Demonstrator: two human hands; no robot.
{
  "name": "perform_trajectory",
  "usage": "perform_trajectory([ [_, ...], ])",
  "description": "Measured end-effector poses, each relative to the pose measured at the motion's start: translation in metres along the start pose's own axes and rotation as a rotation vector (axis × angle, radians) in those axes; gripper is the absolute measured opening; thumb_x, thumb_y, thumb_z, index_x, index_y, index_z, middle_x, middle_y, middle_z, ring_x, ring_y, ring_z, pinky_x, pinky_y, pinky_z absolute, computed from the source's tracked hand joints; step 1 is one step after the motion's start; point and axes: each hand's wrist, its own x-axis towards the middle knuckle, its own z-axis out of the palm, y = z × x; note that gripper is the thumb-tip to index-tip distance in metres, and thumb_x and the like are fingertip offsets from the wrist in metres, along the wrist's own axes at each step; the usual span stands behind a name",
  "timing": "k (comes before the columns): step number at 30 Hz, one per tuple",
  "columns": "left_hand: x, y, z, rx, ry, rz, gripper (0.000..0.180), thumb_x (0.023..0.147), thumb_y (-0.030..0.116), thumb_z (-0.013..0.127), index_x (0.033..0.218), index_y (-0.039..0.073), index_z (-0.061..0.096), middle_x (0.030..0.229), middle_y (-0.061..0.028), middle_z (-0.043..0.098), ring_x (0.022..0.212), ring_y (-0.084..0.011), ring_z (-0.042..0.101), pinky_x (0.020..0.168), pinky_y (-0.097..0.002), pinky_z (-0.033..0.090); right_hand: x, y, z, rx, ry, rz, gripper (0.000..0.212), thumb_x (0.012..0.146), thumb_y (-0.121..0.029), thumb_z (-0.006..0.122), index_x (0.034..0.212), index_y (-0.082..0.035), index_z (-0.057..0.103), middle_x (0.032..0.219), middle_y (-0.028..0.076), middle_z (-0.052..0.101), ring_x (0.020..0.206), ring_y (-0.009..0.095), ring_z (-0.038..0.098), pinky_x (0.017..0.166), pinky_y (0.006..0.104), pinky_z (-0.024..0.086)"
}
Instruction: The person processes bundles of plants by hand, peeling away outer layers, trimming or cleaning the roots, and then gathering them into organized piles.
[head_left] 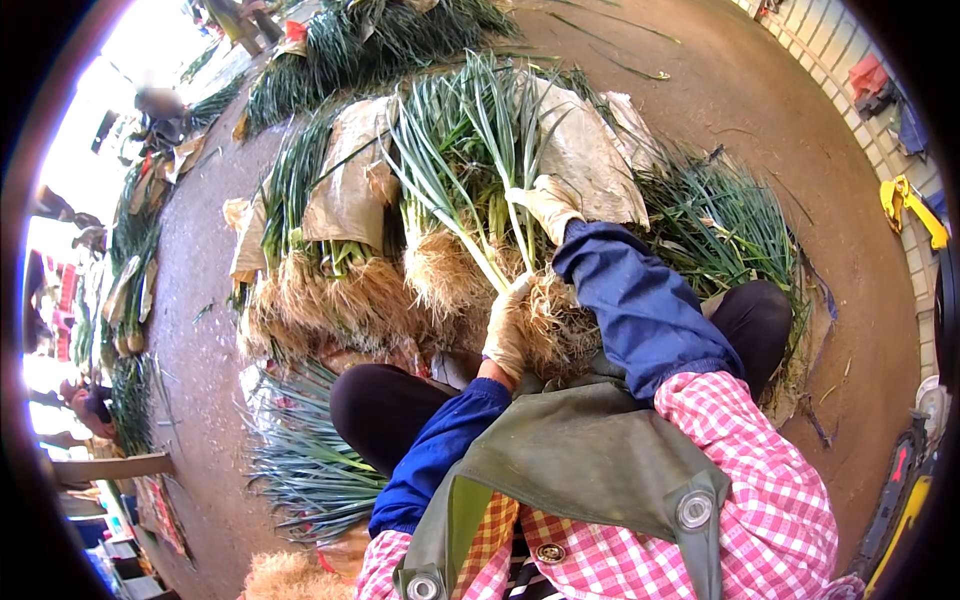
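Left hand (508, 332) low, pinching green onion stalks (486, 262); right hand (550, 208) farther forward, rightward, fingers curled round stalks.

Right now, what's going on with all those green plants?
A person's pale-gloved left hand grips a long green-leaved, white-stemmed plant low on its stem. The gloved right hand holds another white stem higher up. Green plant bundles with shaggy tan roots lie in front, some partly under pale tan sheets.
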Motion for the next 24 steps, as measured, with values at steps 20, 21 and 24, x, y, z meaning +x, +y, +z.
perform_trajectory([
  [20, 0.024, -0.011, -0.012, 0.071, 0.191, 0.148, 0.021, 0.085, 0.019, 0.064, 0.098, 0.004, 0.059, 0.071, -0.0044, 0.061, 0.055, -0.0172, 0.059, 0.046, -0.0296, 0.05, -0.114, -0.003, -0.045, 0.378, -0.745, -0.055, 0.03, 0.083, -0.029, 0.065, 0.1, -0.005, 0.06, 0.083, 0.006, 0.063, 0.064, 0.013, 0.062, 0.05, 0.0251, 0.051],
  [21, 0.028, -0.014, -0.021, -0.001, 0.169, 0.174, 0.021, 0.085, 0.019, 0.063, 0.099, 0.004, 0.059, 0.072, -0.0047, 0.061, 0.055, -0.0183, 0.059, 0.047, -0.0303, 0.05, -0.13, -0.011, -0.048, 0.36, -0.814, -0.104, 0.028, 0.083, -0.028, 0.064, 0.099, -0.005, 0.06, 0.083, 0.007, 0.064, 0.062, 0.014, 0.063, 0.048, 0.0254, 0.051],
  [24, 0.021, -0.003, -0.013, 0.154, 0.098, 0.069, 0.025, 0.088, 0.023, 0.061, 0.103, 0.004, 0.058, 0.082, -0.0057, 0.062, 0.069, -0.0187, 0.061, 0.061, -0.0325, 0.053, -0.169, -0.033, -0.074, 0.413, -1.246, 0.169, 0.033, 0.081, -0.031, 0.07, 0.099, -0.005, 0.061, 0.078, 0.003, 0.063, 0.065, 0.008, 0.061, 0.054, 0.0215, 0.048],
])
